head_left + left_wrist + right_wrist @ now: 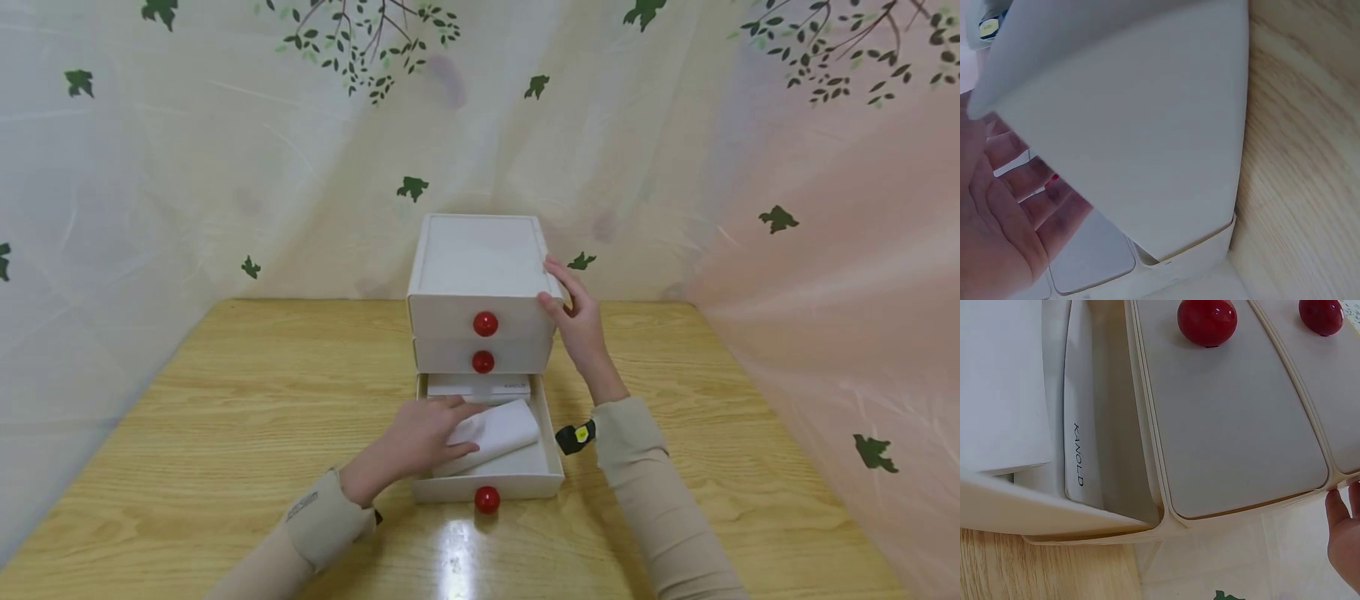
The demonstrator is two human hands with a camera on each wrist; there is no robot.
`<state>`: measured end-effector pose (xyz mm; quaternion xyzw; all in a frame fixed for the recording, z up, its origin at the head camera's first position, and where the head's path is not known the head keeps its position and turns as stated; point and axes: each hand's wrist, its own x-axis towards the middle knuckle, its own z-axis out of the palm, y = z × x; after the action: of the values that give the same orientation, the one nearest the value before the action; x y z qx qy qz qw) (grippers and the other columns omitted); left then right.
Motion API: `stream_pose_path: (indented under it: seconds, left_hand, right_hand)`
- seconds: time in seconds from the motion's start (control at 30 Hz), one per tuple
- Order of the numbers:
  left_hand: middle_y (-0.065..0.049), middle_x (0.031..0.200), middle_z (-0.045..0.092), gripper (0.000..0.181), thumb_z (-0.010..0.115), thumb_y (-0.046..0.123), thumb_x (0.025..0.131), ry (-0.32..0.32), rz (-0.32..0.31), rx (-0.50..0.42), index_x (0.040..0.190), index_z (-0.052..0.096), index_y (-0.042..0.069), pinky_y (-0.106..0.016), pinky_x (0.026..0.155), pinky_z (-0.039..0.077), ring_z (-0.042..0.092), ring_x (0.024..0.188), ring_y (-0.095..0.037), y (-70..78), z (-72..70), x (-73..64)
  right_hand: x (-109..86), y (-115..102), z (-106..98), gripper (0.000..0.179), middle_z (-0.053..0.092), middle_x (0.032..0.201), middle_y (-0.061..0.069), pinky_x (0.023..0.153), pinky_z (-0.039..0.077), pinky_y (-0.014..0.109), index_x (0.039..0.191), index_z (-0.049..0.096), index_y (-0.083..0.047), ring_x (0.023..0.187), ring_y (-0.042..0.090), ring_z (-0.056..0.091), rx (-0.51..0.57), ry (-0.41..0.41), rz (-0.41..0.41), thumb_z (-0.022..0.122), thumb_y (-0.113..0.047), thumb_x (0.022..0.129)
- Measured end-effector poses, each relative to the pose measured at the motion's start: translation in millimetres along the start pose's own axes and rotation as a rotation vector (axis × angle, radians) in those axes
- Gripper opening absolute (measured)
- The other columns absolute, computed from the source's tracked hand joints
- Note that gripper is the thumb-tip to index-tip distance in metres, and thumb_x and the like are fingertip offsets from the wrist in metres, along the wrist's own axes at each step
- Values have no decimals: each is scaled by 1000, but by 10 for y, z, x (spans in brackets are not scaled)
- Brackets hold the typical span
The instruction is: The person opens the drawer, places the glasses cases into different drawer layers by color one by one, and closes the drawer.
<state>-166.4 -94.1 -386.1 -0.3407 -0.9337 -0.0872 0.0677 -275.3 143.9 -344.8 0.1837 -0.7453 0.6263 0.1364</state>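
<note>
A white three-drawer box (pixel 480 254) with red knobs stands on the table, its bottom drawer (pixel 487 489) pulled out. In that drawer lies a white folded bundle (pixel 510 425), perhaps cloth. My left hand (pixel 416 437) rests over the bundle's left end, thumb on the near side and fingers across its top. The left wrist view shows the palm and nearly straight fingers (pixel 1054 203), partly hidden by the drawer's side wall (pixel 1141 125). My right hand (pixel 581 321) touches the box's upper right edge with thumb and fingertips. At the right wrist view's edge, its fingertips (pixel 1337 506) meet the box's side.
Behind the bundle a flat white box (pixel 1082 437) marked "KANOLD" lies in the drawer. The upper two drawers, with red knobs (pixel 485 323), are closed. Wooden tabletop (pixel 300 375) surrounds the unit. A pale curtain (pixel 300 192) with leaf prints hangs behind.
</note>
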Motion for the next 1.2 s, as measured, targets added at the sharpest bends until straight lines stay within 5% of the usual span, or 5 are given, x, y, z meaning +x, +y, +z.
stream_pose_path:
  seconds: [0.27,0.5,0.67,1.0,1.2]
  left_hand:
    - [0,101,74,38,73,32,85,181,105,-57,117,68,12,-17,55,47,70,83,-12,37,-20,-134]
    - [4,91,74,30,75,23,83,340,186,-111,111,69,12,-9,52,43,68,76,-6,66,6,-217]
    - [2,88,74,28,77,14,80,442,222,-223,106,70,11,-12,60,51,69,75,-7,98,25,-265]
    - [-4,86,72,27,73,-1,81,406,204,-513,107,69,4,-7,63,52,69,74,-10,139,80,-361]
    - [-5,87,72,26,70,-3,82,363,209,-579,107,68,3,-6,61,51,68,76,-11,169,78,-411]
  right_hand:
    - [-5,-8,6,47,36,156,-7,116,33,47,144,48,-17,147,13,28,-4,0,6,56,-22,98]
    - [-9,-8,7,47,35,156,-6,116,33,47,144,47,-17,147,14,27,1,2,3,55,-19,98]
    - [-6,-2,9,47,36,156,-7,116,34,46,144,47,-17,146,13,27,6,4,9,56,-20,98]
    - [1,-39,17,48,34,158,0,115,34,47,145,45,-11,148,18,26,18,2,23,54,-10,97]
    - [-86,-264,42,48,33,158,6,116,34,47,144,44,-4,148,22,26,-11,0,33,52,-11,98]
